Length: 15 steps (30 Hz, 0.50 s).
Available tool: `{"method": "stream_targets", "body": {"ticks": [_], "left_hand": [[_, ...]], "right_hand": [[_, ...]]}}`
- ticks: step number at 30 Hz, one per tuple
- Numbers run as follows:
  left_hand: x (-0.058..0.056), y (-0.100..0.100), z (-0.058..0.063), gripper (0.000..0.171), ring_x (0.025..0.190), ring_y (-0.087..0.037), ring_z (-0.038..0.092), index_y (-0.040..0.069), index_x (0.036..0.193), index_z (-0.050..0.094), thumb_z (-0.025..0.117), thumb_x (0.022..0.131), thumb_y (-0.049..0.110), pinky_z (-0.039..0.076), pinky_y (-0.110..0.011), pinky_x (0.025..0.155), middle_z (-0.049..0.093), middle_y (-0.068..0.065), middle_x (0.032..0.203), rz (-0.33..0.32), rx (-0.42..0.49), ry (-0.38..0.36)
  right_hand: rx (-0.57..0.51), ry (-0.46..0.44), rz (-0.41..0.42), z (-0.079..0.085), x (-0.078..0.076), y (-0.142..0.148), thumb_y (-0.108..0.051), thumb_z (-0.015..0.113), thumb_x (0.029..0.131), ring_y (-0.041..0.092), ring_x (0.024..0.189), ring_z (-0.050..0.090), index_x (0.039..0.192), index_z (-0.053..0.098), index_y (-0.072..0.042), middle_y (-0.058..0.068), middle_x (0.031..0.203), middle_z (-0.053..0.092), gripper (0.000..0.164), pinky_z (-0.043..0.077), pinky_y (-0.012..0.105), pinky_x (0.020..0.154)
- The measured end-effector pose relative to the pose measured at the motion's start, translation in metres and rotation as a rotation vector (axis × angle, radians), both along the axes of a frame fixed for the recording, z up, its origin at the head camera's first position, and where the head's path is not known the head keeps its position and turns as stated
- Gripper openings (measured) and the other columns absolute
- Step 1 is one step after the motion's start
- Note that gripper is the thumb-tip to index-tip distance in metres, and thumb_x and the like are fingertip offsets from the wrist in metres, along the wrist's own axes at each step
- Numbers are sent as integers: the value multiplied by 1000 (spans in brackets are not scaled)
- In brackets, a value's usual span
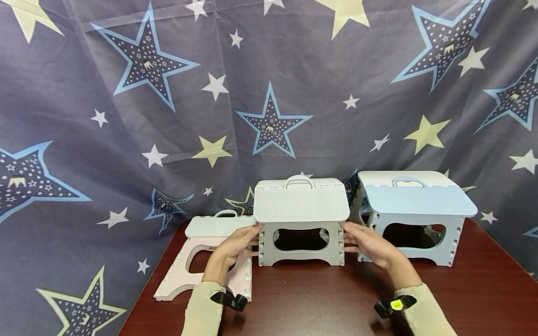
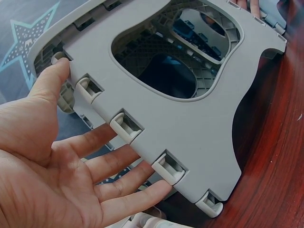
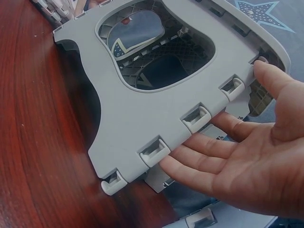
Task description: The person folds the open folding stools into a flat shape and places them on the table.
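Note:
A grey folding step stool (image 1: 300,205) stands unfolded on the table, its carrying handle raised at the back of the top. My left hand (image 1: 235,242) touches its left side, the thumb at the upper front corner and the fingers fairly straight along the hinged edge. On the opposite side, my right hand (image 1: 371,242) touches the matching edge in the same way. Up close, the left wrist view shows the stool's front panel (image 2: 166,126) with an oval opening and hinge knuckles along its edge. The right wrist view shows the right fingers (image 3: 209,152) extended beside the hinges.
A pale pinkish stool (image 1: 210,227), looking folded flat, lies at the left, partly behind my left hand. To the right stands an unfolded blue and white stool (image 1: 420,200). A star-patterned cloth (image 1: 269,56) hangs behind the dark red table (image 1: 302,298).

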State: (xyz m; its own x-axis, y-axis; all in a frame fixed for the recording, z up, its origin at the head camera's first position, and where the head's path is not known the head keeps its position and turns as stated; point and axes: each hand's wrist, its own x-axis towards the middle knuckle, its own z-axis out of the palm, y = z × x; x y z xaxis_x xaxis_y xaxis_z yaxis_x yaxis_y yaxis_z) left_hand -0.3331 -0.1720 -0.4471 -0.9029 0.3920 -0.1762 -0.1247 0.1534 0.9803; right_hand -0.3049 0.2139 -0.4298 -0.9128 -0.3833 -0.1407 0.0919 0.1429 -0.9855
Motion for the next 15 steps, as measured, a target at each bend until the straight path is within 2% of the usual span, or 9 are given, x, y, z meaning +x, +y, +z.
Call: {"method": "stream_targets", "body": {"ticks": [6,15], "left_hand": [[1,-1,1,78,135,-44,52,-9,153,33,50,105,50,52,-55,105,48,-34,148,-7,0,2],[1,0,0,78,126,-33,59,-9,151,37,51,105,52,52,-54,104,53,-32,144,-5,8,8]], "right_hand": [[4,-1,4,-1,-1,-1,-43,39,110,25,127,55,154,21,12,34,149,42,73,49,44,109],[-4,3,16,-1,-1,-1,-43,38,111,26,129,53,155,20,11,32,149,42,72,49,46,110]]}}
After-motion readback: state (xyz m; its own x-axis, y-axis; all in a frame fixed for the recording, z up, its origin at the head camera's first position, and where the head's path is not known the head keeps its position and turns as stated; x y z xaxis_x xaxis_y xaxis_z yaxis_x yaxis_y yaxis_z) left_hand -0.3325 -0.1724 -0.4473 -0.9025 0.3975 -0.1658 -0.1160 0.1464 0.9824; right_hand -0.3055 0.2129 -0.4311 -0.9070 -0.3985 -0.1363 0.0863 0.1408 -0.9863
